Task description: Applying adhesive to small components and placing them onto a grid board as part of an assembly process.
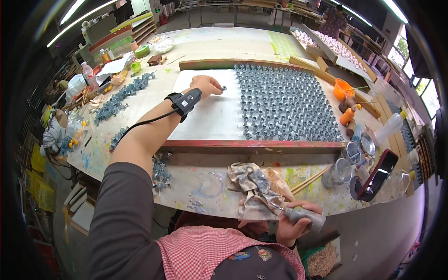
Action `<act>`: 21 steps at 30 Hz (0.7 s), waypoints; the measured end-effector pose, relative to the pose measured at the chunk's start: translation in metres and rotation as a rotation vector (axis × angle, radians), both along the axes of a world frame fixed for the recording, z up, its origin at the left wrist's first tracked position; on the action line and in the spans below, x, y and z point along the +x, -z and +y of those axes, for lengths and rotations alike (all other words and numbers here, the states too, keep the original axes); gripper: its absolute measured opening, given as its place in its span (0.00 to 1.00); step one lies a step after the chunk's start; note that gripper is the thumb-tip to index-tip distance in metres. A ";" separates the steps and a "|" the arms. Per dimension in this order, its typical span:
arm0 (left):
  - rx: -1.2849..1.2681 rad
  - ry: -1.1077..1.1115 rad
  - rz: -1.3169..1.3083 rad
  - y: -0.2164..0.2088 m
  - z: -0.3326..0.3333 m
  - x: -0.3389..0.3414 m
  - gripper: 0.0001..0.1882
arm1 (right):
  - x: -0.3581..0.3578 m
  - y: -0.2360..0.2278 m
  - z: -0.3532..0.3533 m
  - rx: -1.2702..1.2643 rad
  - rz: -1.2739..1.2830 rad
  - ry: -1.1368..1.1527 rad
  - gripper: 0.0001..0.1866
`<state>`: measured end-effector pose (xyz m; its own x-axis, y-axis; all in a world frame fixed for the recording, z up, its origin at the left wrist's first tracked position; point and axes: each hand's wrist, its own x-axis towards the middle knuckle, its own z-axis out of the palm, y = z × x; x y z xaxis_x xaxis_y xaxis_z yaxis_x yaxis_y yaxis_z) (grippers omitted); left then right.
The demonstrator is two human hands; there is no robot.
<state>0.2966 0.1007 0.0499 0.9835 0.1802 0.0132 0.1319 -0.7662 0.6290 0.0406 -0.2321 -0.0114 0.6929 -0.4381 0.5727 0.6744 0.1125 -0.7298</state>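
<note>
My left hand (206, 86) reaches over the white board (205, 119), its fingers pinched on a small blue-grey piece (224, 88). Just right of it, dense rows of the same small pieces (287, 105) stand on the board. Down by the table's front edge, my right hand (296, 224) grips a squeeze bottle (307, 218) of grey liquid. Its thin nozzle points up and left toward a stained, crumpled cloth (254, 186). A dark band with a cabled box (186, 100) is strapped round my left wrist.
Wooden strips (252, 147) frame the board front and back. Loose blue-grey pieces (119, 100) lie in heaps at left. An orange cup (342, 88), an orange bottle (349, 115), clear cups (337, 173) and a phone on a stand (379, 175) crowd the right side. Behind, a person (333, 21) stands.
</note>
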 end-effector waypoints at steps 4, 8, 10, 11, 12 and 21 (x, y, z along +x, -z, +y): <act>0.142 -0.016 0.024 0.008 -0.001 -0.002 0.12 | 0.000 -0.001 0.004 -0.049 0.009 -0.011 0.26; -0.035 -0.106 -0.008 0.004 -0.006 -0.009 0.11 | 0.002 0.002 0.003 -0.048 -0.057 -0.021 0.25; -0.059 -0.138 -0.001 0.006 -0.005 -0.009 0.11 | 0.003 0.003 0.001 -0.050 -0.135 -0.030 0.24; -0.063 -0.148 -0.005 0.008 -0.002 -0.008 0.11 | 0.004 0.003 0.001 -0.083 -0.139 -0.018 0.24; -0.066 -0.156 -0.012 0.009 0.000 -0.008 0.11 | 0.004 0.002 0.001 -0.117 -0.144 -0.005 0.24; 0.075 -0.079 -0.254 0.016 0.013 0.040 0.09 | 0.003 0.002 0.006 -0.072 -0.100 0.094 0.27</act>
